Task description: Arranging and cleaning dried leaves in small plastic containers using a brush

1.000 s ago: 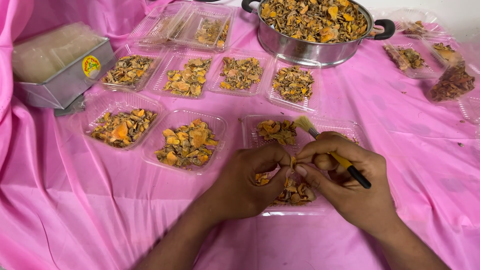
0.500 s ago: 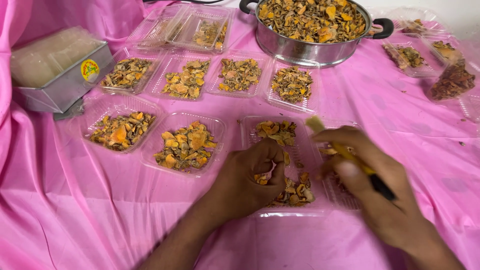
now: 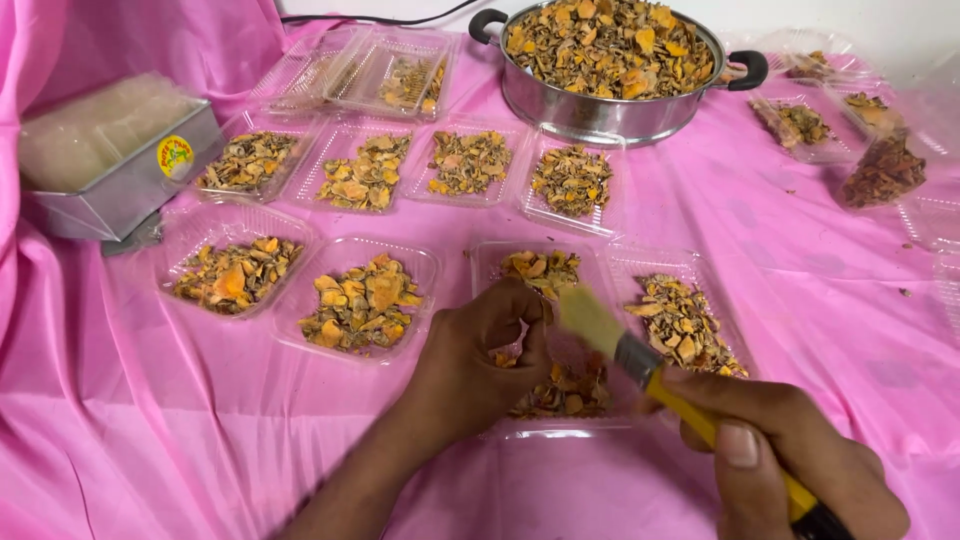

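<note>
Worktop (image 3: 820, 330): covered with a smooth, glossy pink cloth, creased and bunched at the near-left side of the left hand; a bare stretch lies to the right of the right hand.

Steel pot (image 3: 610, 70): round, shiny, two black handles, heaped with dry orange-brown chips; sits well beyond both hands at the far edge.

Metal box (image 3: 110, 170): rectangular, grey, stacked with clear film-like sheets; far to the left of the left hand.

Clear trays: thin, ribbed plastic, rounded corners. A row of four filled trays (image 3: 470, 165) lies between the hands and the pot; two more filled trays (image 3: 355, 300) sit just left of the left hand, edges nearly touching. Empty trays (image 3: 350, 70) stand beyond them.

Open double tray (image 3: 600, 330): hinged, directly under both hands, rough chip pieces in both halves, its near edge just in front of the left wrist.

Left hand (image 3: 480, 355): curled, fingertips pinched together over the left half of the double tray, on a small chip or chips; the piece itself is mostly hidden.

Right hand (image 3: 790, 460): closed around the yellow handle of a brush (image 3: 640, 360), thumb on top. Brush has a metal collar and pale soft bristles, which point up-left at the left hand's fingertips, just beside them.
</note>
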